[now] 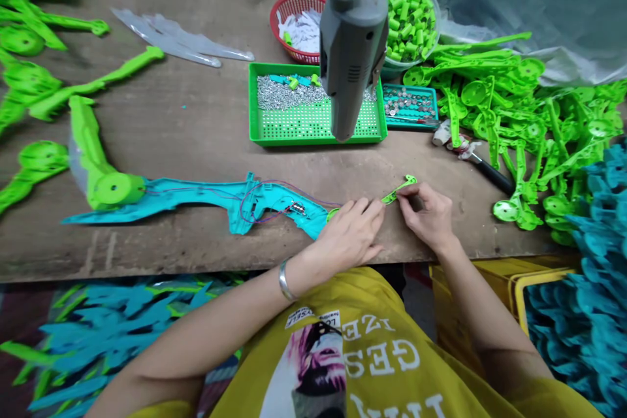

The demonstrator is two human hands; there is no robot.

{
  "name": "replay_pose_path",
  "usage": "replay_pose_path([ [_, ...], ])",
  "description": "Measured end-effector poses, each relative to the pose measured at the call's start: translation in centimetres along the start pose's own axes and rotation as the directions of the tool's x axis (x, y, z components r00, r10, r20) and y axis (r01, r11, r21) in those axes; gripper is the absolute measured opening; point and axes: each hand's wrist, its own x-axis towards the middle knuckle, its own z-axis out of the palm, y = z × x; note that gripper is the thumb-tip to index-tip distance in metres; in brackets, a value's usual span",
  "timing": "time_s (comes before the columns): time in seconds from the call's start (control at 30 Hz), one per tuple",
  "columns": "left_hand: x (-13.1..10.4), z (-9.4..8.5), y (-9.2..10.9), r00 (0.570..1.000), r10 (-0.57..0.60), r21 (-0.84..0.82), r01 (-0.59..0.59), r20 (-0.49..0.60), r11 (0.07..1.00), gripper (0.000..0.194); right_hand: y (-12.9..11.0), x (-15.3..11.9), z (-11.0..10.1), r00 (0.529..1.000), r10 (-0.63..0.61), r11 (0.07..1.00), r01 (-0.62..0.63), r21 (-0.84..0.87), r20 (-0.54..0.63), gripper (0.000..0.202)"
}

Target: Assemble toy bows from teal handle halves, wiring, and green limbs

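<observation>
Apparently plastic, slim green strip (392, 196) touching right fingers (417, 191).

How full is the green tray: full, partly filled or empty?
Partly filled: the green tray has small metal pieces toward its back, while its perforated floor shows in front.

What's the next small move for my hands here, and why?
Perhaps press the thin wire along the green piece with your right hand: the wire bows loosely past the edge of the blue piece toward your left hand, and your right hand is at the green piece's far end.
</observation>
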Motion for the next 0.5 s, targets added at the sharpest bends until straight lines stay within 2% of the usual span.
replay_pose_path([
  [0.13,-0.1,0.2,-0.1,1.0,-0.002,-0.025,0.002,-0.005,1.0,0.072,0.3,-0.2,-0.1,0.992,-0.123,0.992,0.125,-0.035,0.038,0.012],
  [0.3,-0.1,0.3,-0.2,1.0,-0.008,-0.046,0.008,-0.002,0.999,0.072,0.8,-0.6,0.1,0.984,-0.145,0.981,0.156,-0.113,0.1,0.012],
  [0.5,0.1,0.2,-0.4,1.0,0.013,-0.054,-0.013,0.011,0.998,0.067,0.8,-1.3,0.4,0.944,-0.261,0.925,0.304,-0.226,0.202,0.018],
])
